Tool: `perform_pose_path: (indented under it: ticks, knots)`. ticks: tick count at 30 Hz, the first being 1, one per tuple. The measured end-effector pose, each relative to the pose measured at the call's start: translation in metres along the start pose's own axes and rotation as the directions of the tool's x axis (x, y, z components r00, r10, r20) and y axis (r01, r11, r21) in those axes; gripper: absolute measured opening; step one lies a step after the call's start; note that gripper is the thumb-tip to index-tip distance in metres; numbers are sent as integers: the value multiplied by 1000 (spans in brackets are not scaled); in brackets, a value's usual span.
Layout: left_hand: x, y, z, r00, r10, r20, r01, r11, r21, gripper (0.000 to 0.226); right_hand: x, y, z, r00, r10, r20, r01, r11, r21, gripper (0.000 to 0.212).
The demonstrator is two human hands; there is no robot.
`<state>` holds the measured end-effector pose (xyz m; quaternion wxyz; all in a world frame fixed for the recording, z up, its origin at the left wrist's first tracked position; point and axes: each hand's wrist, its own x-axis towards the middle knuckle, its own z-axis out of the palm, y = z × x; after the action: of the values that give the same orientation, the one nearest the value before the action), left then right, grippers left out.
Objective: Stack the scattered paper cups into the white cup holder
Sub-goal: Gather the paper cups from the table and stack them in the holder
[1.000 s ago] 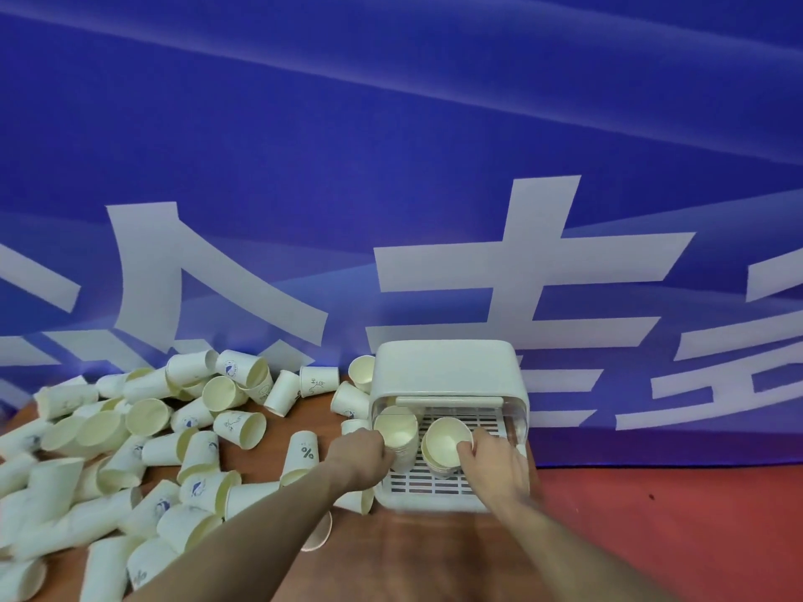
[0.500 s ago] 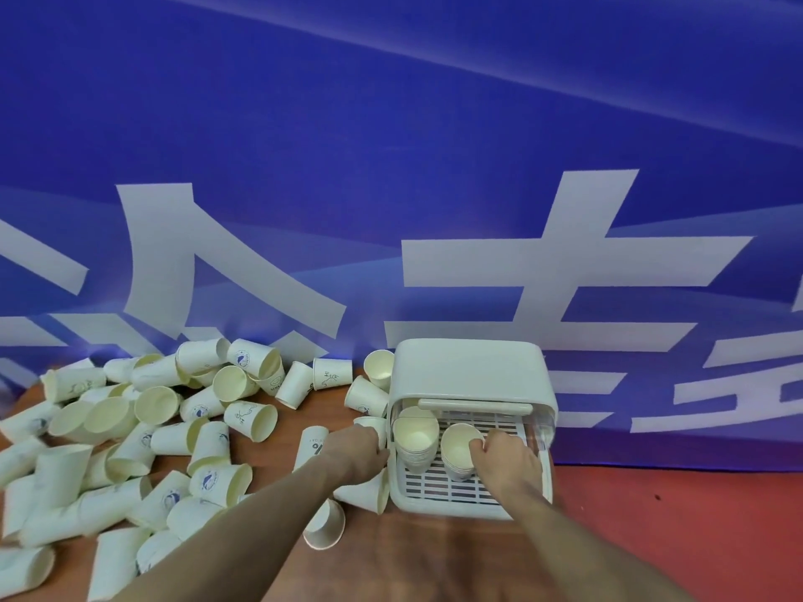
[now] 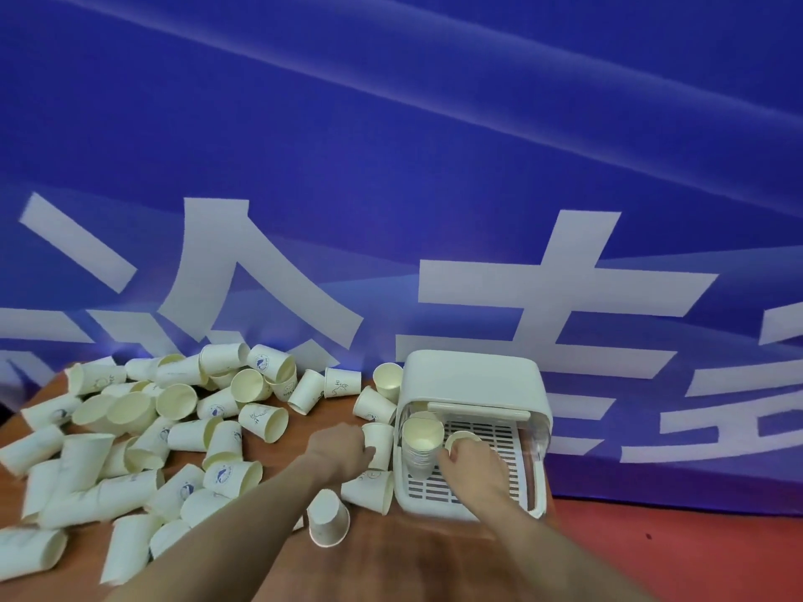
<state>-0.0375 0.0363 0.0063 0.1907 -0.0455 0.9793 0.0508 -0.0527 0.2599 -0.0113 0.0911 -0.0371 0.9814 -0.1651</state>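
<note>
Here the placing step looks under way. The right hand [image 3: 471,464], at lower centre-right, has its fingers curled round a cup [image 3: 461,438] and holds it over the slotted tray of the white cup holder [image 3: 471,380], just right of a short stack of cups [image 3: 421,441] standing at the tray's left edge. The left hand [image 3: 343,447], just left of the holder, curls its fingers round an upright cup [image 3: 379,441] on the surface [image 3: 413,567].

Next, I judge, the right hand's cup must settle onto the tray or nest into the stack, and the left cup must be lifted over the holder's wall.

Most scattered paper cups [image 3: 174,427] lie tumbled across the left of the frame. An overturned cup [image 3: 328,519] and a cup lying on its side [image 3: 369,490] crowd the left wrist and could be knocked. A blue banner [image 3: 391,167] fills the upper frame.
</note>
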Motion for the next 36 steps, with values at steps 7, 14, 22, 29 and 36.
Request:
perform_pose_path:
  ticks: [7, 14, 22, 29, 36]
  knots:
    - [-22, -43, -5, 997, -75, -30, 74, 997, -35, 41, -13, -41, 8, 992, -105, 71, 105, 994, 3, 28]
    - [-37, -89, -2, 990, -138, 13, 138, 985, -99, 45, -11, -90, 10, 973, -187, 137, 185, 982, 27, 25]
    - [-46, -154, 0, 981, -196, -1, 194, 970, -146, 41, -3, -150, 27, 953, -247, 174, 246, 969, 27, 26]
    - [-27, -207, -4, 980, -198, -22, 192, 968, -164, 42, 10, -193, 52, 939, -251, 235, 252, 967, 25, 23]
    - [19, -252, -28, 980, -185, -68, 183, 983, -31, 42, 45, -235, 67, 942, -248, 225, 256, 967, -9, 21]
